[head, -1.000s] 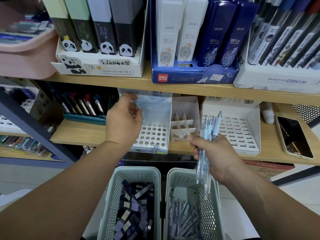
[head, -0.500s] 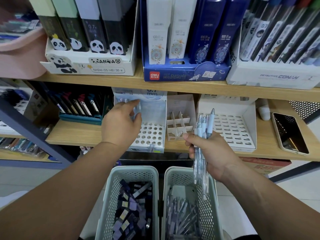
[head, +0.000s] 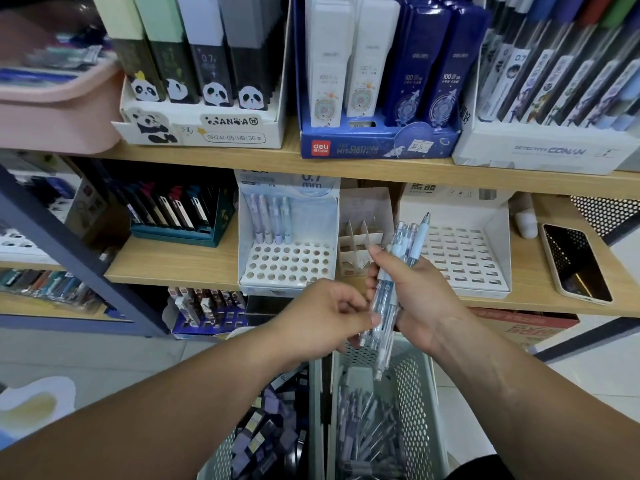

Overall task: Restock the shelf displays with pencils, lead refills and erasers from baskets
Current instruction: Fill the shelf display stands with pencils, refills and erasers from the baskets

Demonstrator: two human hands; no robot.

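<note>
Above the right basket (head: 420,393), the right hand (head: 420,299) grips a pencil bundle (head: 391,296); the left hand (head: 322,318) pinches one pencil. Loose bundled pencils may slip out during extraction.

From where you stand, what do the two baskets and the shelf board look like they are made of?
The two baskets look like moulded plastic, pale grey-green and matt: the walls are pierced with even rows of small holes. The shelf board looks like light wood or a wood-look laminate, smooth, with faint grain lines; which of the two, I cannot tell.
</note>
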